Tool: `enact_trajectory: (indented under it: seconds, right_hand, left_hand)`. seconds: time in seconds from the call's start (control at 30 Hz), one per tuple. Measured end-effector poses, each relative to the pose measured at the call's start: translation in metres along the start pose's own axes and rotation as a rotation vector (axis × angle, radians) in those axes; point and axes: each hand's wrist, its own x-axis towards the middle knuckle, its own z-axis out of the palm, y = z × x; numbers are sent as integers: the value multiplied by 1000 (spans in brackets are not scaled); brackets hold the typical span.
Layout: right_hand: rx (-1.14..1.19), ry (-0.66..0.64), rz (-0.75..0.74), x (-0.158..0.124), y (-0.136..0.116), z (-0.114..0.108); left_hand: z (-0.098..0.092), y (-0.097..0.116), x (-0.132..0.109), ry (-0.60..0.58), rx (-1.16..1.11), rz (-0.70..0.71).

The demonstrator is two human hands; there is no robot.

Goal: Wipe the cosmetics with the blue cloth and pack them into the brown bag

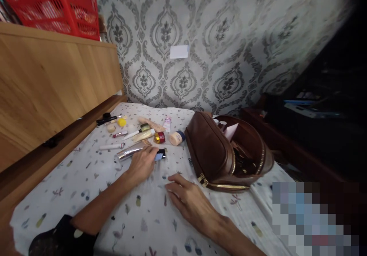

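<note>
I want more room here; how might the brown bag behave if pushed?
The brown bag looks fairly stiff, given its unslumped, rounded shape. The items inside may shift or spill if it tips, since it gapes open.

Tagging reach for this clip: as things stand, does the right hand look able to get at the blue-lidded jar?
Probably yes: the right hand looks empty, and nothing seems to block its way over the patterned sheet to the blue-lidded jar, though the brown bag sits close on the jar's right.
</note>
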Motion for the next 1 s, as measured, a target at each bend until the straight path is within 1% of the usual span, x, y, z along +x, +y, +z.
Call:
enact_trajectory:
  seconds: [0.07, 0.13, 0.2, 0.23, 0.3, 0.4, 0.5, 0.6, 0.7, 0.83, 1.0]
  right_hand:
    - [87, -18, 26, 17, -1, 8]
    - [220, -12, 59, 33, -1, 16]
    - [363, 19, 103, 44, 1, 25]
    - [430, 40, 136, 47, 3, 30]
    - [557, 79, 233, 50, 8, 40]
    - [760, 69, 388, 48, 18, 51]
    - [880, 32, 458, 44, 25, 53]
    - [892, 40, 452, 42, 26, 51]
    - [891, 49, 436, 42, 24, 48]
    - [884, 37, 443, 42, 23, 47]
    - [882, 34, 444, 42, 24, 47]
  left_hand:
    - [-4, -6, 2, 25, -8, -24]
    - [-11, -17, 9, 68, 3, -75]
    - [-21, -36, 20, 103, 41, -158]
    - [-25, -48, 26, 114, 87, -226]
    - [-33, -74, 39, 82, 166, -353]
    - [-36, -113, 55, 19, 207, -426]
    - [-30, -139, 61, -68, 215, -480]
    - [-22, -151, 61, -120, 206, -511]
    - [-19, -154, 59, -115, 198, -505]
    - [-25, -159, 52, -75, 194, -485]
    - [-38, -176, 35, -60, 179, -457]
